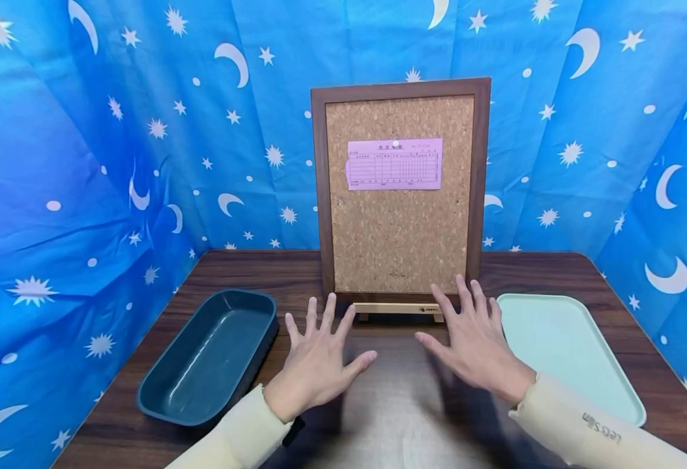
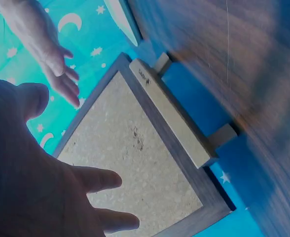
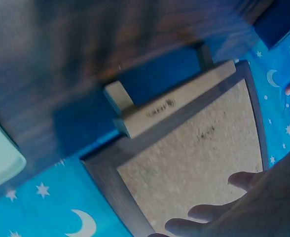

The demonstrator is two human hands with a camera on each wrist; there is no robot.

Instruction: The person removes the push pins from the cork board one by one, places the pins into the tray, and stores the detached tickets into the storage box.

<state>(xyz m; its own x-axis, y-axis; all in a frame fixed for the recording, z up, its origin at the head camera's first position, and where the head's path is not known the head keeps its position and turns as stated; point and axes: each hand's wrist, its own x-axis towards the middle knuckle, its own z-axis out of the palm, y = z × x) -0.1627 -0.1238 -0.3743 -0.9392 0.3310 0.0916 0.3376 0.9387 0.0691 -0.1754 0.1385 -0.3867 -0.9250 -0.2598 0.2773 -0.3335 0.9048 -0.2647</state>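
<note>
A cork board (image 1: 399, 241) in a dark wooden frame leans upright on a small light-wood stand (image 1: 396, 311). A pink printed form (image 1: 395, 166) is fixed to its upper half by a white round pushpin (image 1: 395, 144). My left hand (image 1: 319, 361) hovers over the table in front of the board's lower left, fingers spread, holding nothing. On the other side, my right hand (image 1: 474, 342) is likewise spread with nothing in it, its fingertips overlapping the frame's lower right corner in the head view. Both wrist views show the hands' fingers extended before the cork.
To the left stands a deep dark-teal tray (image 1: 208, 355). A flat mint-green tray (image 1: 572, 352) lies to the right, partly behind the right forearm. Both rest on a dark wooden table (image 1: 390, 397), with a blue moon-and-star curtain (image 1: 249, 124) around its back and sides.
</note>
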